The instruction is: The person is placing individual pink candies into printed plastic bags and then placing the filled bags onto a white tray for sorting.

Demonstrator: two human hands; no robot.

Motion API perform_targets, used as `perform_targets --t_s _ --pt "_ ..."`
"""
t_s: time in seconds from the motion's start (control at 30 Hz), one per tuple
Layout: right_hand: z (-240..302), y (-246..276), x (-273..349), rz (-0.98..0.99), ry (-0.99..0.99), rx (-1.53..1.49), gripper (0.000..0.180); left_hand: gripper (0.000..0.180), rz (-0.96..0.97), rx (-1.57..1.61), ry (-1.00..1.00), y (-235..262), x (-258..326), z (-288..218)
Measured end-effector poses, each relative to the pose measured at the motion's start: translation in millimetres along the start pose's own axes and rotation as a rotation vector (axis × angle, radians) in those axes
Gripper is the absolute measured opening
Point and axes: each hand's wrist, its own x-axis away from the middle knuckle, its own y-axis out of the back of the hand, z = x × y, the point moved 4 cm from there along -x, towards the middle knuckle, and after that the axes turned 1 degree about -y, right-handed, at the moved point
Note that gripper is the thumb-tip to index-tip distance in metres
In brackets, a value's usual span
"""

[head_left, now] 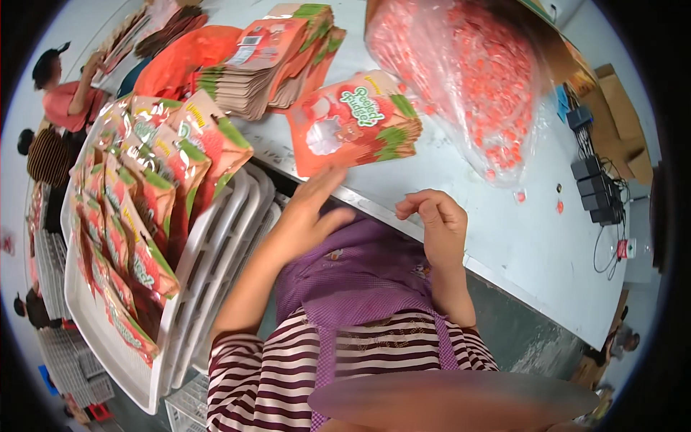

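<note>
My left hand [311, 214] reaches over the table's front edge with fingers stretched out and thumb apart, slightly blurred. Its fingertips are at the lower edge of a fanned stack of flat red and green candy pouches [324, 119]; whether they touch it is hard to see. To the right, my right hand [440, 216] is above the table edge, its fingers curled in. What those fingers hold, if anything, is hidden. Beyond it lies a large clear plastic bag [468, 79] full of small red wrapped candies. One loose red candy [520, 196] rests on the tabletop beside the bag.
White stacked trays [162, 360] stand at my left, the top one holding several plump filled pouches [137, 209]. Taller piles of flat pouches [248, 72] lie at the back, near an orange-red bag [183, 61]. Black power adapters with cables [596, 187] line the table's right side. Other people work at far left.
</note>
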Motion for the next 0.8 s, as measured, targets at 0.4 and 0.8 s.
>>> perform_targets --t_s 0.4,0.8 --pt "-45 53 -25 -0.322 0.059 0.508 0.026 0.029 0.106 -0.421 -0.297 -44 -61 53" --pt "-63 39 -59 -0.194 -0.227 0.533 0.021 0.031 0.004 -0.166 -0.166 -36 -56 41"
